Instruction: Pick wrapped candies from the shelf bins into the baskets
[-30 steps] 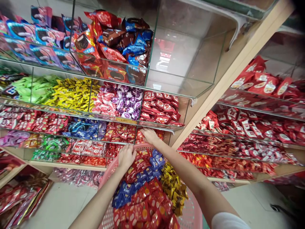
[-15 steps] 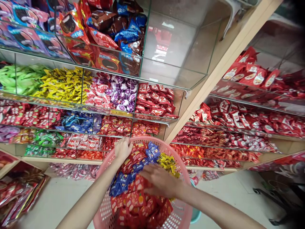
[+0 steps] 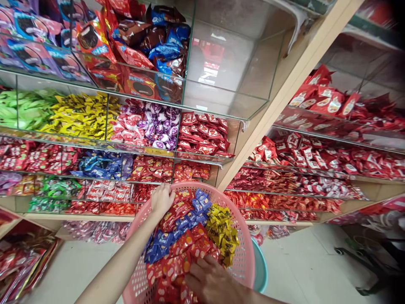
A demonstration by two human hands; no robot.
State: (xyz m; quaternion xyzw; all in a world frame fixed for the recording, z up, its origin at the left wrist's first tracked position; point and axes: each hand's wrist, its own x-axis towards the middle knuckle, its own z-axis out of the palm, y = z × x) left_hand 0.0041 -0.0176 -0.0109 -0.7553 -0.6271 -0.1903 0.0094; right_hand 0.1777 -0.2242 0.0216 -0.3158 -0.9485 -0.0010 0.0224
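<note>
My left hand (image 3: 162,200) is closed over the far rim of a pink perforated plastic basket (image 3: 245,236). Inside the basket lie small wrapped packets sorted by colour: red packets (image 3: 175,261) at the near side, blue packets (image 3: 160,245) in a band across the middle, yellow packets (image 3: 223,234) at the right, and more red packets (image 3: 179,207) at the far side. My right hand (image 3: 211,280) rests palm down on the near red packets, fingers bent and slightly apart, a little blurred. No packet shows in its grasp; its fingertips are partly hidden.
Glass-fronted shelves (image 3: 126,147) of wrapped sweets and snack packs rise beyond the basket, divided by a slanting wooden post (image 3: 262,131). A turquoise basin (image 3: 260,266) shows behind the basket's right side. Black chair legs (image 3: 363,266) stand on the tiled floor at right.
My right hand has moved toward me, from over the middle of the basket to the near red packets, uncovering the yellow packets. My left hand stays on the rim.
</note>
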